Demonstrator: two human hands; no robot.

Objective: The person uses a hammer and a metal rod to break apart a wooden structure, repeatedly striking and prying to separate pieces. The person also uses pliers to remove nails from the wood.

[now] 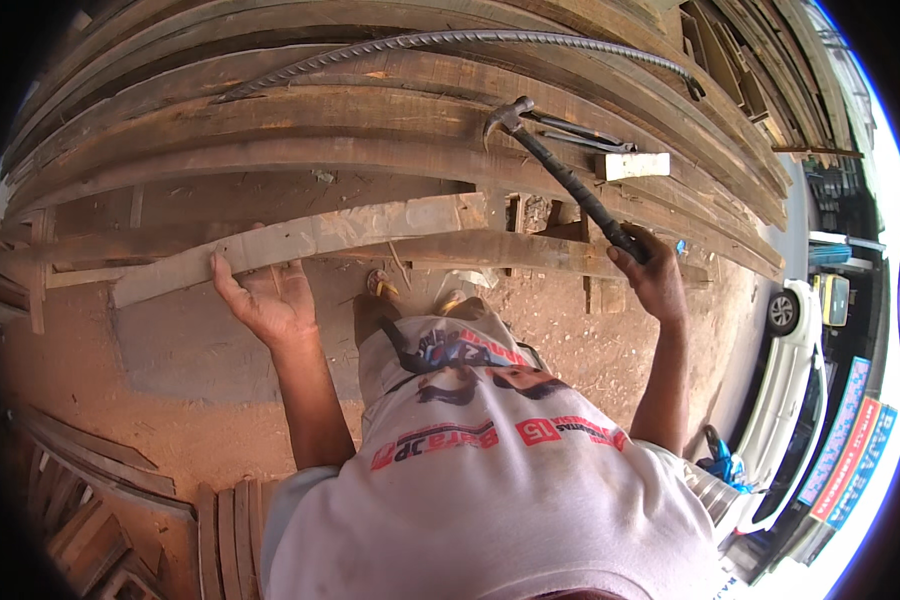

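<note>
board (370, 228) slants between the person and the planks (390, 110), its left part clamped in the left hand (270, 303), palm turned up. the right hand (650, 272) is wrapped around the handle end of the hammer (570, 183), whose head points away, over the planks. a curved rebar (510, 37) lies across the planks, farther off than a pale block (635, 166).
</note>
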